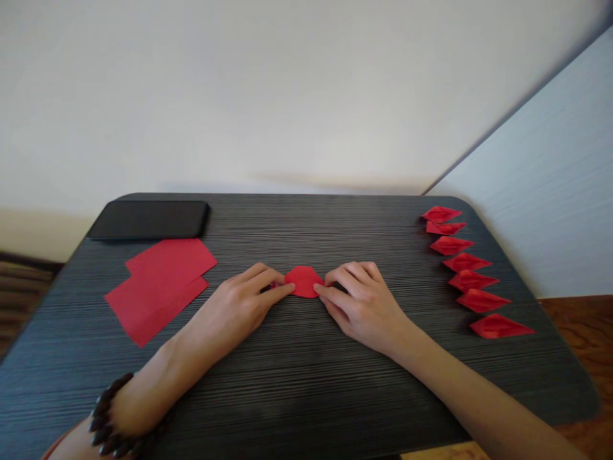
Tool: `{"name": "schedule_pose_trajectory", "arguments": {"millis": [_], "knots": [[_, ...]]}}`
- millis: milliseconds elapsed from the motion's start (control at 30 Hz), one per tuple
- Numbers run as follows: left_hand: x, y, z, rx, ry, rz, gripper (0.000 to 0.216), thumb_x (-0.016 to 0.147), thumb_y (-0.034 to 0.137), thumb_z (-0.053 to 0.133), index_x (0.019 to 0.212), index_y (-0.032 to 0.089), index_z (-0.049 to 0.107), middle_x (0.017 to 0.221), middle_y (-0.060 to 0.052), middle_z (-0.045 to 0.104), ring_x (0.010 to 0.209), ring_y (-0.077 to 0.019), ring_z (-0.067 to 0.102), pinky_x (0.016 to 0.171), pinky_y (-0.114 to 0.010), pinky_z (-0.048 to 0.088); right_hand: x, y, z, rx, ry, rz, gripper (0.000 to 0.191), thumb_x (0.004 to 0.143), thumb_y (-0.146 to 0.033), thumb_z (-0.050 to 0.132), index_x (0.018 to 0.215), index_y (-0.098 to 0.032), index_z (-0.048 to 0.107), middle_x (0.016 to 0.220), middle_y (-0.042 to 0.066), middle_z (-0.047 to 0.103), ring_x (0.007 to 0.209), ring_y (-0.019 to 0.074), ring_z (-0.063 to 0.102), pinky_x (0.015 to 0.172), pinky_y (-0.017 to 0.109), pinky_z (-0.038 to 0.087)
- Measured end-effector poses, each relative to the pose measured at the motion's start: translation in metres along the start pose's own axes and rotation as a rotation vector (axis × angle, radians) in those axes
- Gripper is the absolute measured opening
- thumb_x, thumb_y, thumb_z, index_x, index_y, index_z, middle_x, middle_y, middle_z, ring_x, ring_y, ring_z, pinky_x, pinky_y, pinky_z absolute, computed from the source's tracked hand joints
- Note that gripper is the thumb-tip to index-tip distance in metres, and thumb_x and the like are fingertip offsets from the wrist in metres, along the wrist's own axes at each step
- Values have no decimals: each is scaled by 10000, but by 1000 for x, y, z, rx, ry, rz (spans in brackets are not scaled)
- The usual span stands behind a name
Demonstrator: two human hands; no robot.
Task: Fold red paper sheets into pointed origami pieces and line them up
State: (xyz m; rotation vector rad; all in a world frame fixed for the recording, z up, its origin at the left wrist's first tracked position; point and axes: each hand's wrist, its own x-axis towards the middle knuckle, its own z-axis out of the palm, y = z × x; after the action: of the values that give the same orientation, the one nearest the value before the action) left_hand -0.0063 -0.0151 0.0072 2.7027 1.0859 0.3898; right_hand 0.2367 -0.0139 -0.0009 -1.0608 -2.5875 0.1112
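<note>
A small folded piece of red paper is held between my two hands at the middle of the dark table. My left hand pinches its left edge between thumb and fingers. At the opposite edge, my right hand grips the paper in the same way, fingers curled. The paper has angled corners at the top and lies low over the table. The fingertips hide its side edges.
Flat red paper sheets overlap on the left, beside a black phone. Several folded red paper boats stand in a row along the right side of the dark table. A pale wall rises behind.
</note>
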Motion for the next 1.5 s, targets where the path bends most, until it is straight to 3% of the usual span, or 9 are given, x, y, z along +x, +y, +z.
{"name": "schedule_pose_trajectory", "arguments": {"millis": [300, 600, 833, 967, 1100, 1500], "knots": [[-5, 2, -13, -50, -39, -39, 266, 905, 117, 456, 1137, 186, 567, 1044, -67, 620, 945, -199, 583, 814, -343, 514, -4, 5, 5, 27, 38, -38, 221, 932, -160, 452, 1028, -200, 648, 945, 43, 658, 885, 180, 512, 754, 344, 356], [-6, -4, -14, -24, -76, -65, 294, 893, 101, 449, 1105, 241, 597, 1010, -42, 596, 890, -174, 585, 764, -297, 504, 1, 5, 5, 66, 51, 8, 177, 931, -236, 494, 944, -209, 668, 877, 32, 666, 843, 175, 520, 720, 345, 326], [-1, -3, -6, 91, -59, -53, 194, 889, 137, 481, 1037, 180, 600, 953, -63, 610, 863, -216, 566, 765, -373, 487, 5, 6, 9, 243, -9, 164, 188, 940, -282, 475, 895, -201, 638, 881, 28, 645, 832, 167, 515, 733, 337, 333], [3, -4, 4, 4, 20, -113, 167, 919, 253, 478, 991, 190, 615, 938, -54, 605, 875, -199, 556, 804, -362, 476, 8, 4, 11, 282, -25, 220, 156, 934, -248, 474, 874, -195, 608, 863, 34, 632, 830, 174, 506, 733, 332, 339], [5, -7, 11, -132, 87, -201, 183, 935, 257, 452, 957, 194, 622, 931, -47, 609, 863, -178, 555, 822, -342, 465, 10, 2, 12, 300, -7, 267, 95, 911, -219, 495, 886, -194, 583, 828, 27, 619, 802, 176, 503, 722, 327, 335], [9, -1, 8, -115, 40, -382, 217, 930, 346, 437, 883, 189, 579, 869, -33, 627, 822, -194, 555, 756, -351, 445, 12, 1, 10, 317, -9, 339, 80, 860, -159, 515, 865, -198, 584, 829, 19, 603, 799, 179, 502, 714, 320, 334]]}}
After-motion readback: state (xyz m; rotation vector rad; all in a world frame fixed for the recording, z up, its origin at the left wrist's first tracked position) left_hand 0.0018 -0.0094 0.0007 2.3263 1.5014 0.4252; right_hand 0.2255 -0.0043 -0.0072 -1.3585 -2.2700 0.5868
